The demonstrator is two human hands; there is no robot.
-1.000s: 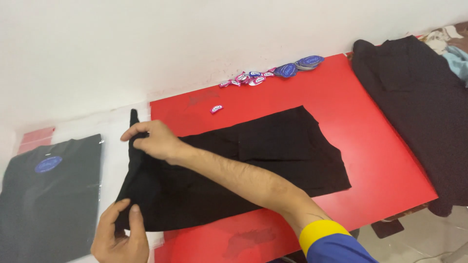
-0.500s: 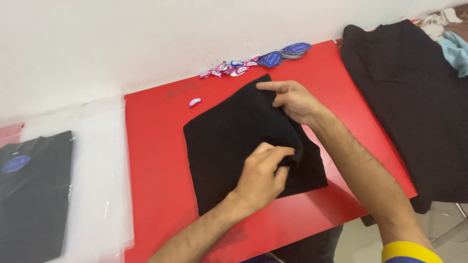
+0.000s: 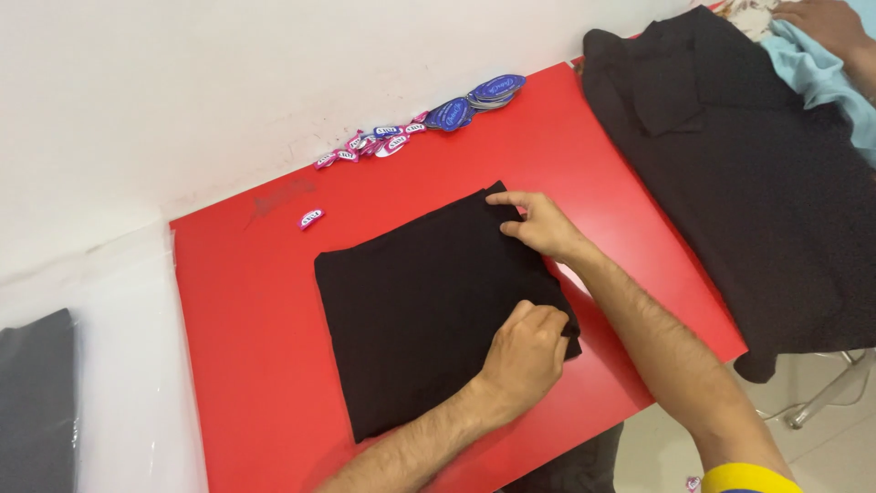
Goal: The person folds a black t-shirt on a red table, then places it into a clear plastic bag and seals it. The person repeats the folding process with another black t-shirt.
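Two hands pinch the right-hand edge of a folded black cloth (image 3: pixel 429 301) on a red table (image 3: pixel 246 365).

The left hand (image 3: pixel 525 351) is curled narrow, fingertips closed on the cloth's corner at about 4 o'clock; the right hand (image 3: pixel 538 224) has its fingers drawn together, nipping the edge near the 1 o'clock corner. The cloth lies flat mid-table as a rough square. Bare red surface runs along its 9 o'clock and 12 o'clock sides; a lone small tag (image 3: pixel 311 218) sits at 11 o'clock, a scatter of tags and blue labels (image 3: pixel 429 128) further up by the wall. At 3 o'clock a pile of black garments (image 3: pixel 757 183) lies close by; the table's front edge is near at 5 o'clock.
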